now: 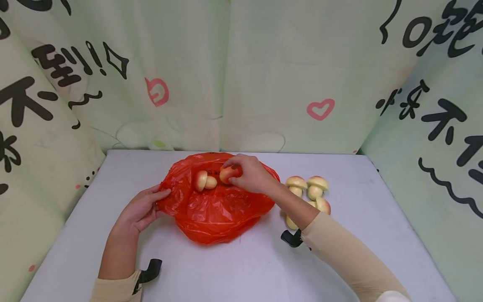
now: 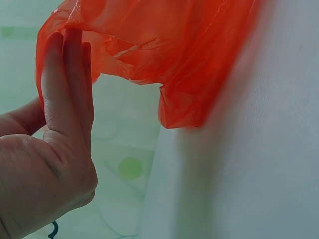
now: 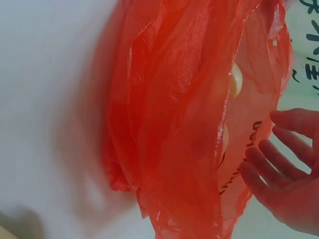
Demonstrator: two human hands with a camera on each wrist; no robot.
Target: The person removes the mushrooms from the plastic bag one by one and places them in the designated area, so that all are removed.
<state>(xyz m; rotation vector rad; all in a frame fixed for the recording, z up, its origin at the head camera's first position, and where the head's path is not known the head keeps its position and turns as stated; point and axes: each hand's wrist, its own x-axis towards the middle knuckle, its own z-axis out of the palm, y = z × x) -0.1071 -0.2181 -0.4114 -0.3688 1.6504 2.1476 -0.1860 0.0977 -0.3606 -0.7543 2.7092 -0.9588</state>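
A crumpled red plastic bag [image 1: 222,218] lies on the table with its mouth spread. My left hand [image 1: 145,207] pinches its left rim, thumb on top and fingers beneath; the left wrist view shows these fingers [image 2: 75,84] nearly straight against the plastic. Inside the bag lies a toy mushroom [image 1: 205,181] with a pale stem. Beside it is a second, reddish mushroom [image 1: 225,175], partly covered by my right hand [image 1: 247,173]. Seen from the right wrist, that hand's fingers are spread at the bag's mouth with nothing between them.
Several more toy mushrooms [image 1: 316,186] stand in a cluster right of the bag, partly hidden by my right forearm. The white table [image 1: 234,277] ends at a pale green curtain [image 1: 264,84] with black writing, behind and at both sides.
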